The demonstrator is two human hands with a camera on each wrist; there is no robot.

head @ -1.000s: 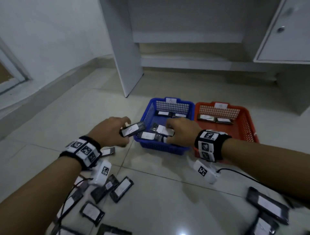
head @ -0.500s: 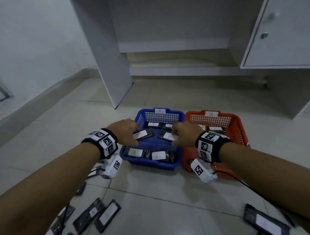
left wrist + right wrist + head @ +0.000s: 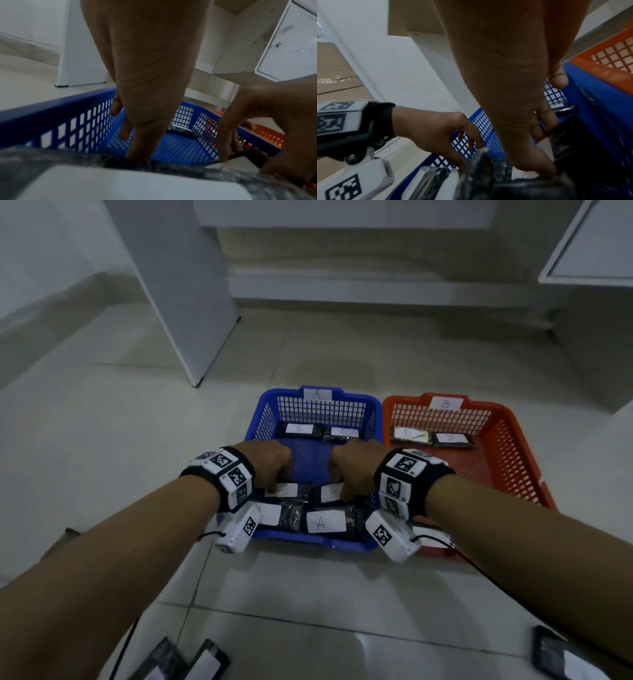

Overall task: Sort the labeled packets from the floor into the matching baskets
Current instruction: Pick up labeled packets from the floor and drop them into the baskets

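So going left to right: a couple of unsorted packets lie on the floor tiles at the near left, waiting their turn. Then the left hand is down inside the blue basket, the one tagged A on its far wall. Its fingers point down and hang loosely; I honestly can't tell from the blurry wrist shot whether the thumb pins the packet under it or just touches it. Looks like it's setting the packet flat beside the others so the label stays readable.

Right next to it, the right hand is in the same basket, fingertips pinching the edge of another black packet and lowering it label-up. A packet marked A sits at the near wall, two more lie at the far wall, so the pile is being spread out rather than stacked.

Further right, the orange basket, tagged B, holds two packets along its far wall. One more loose packet lies on the floor near right.
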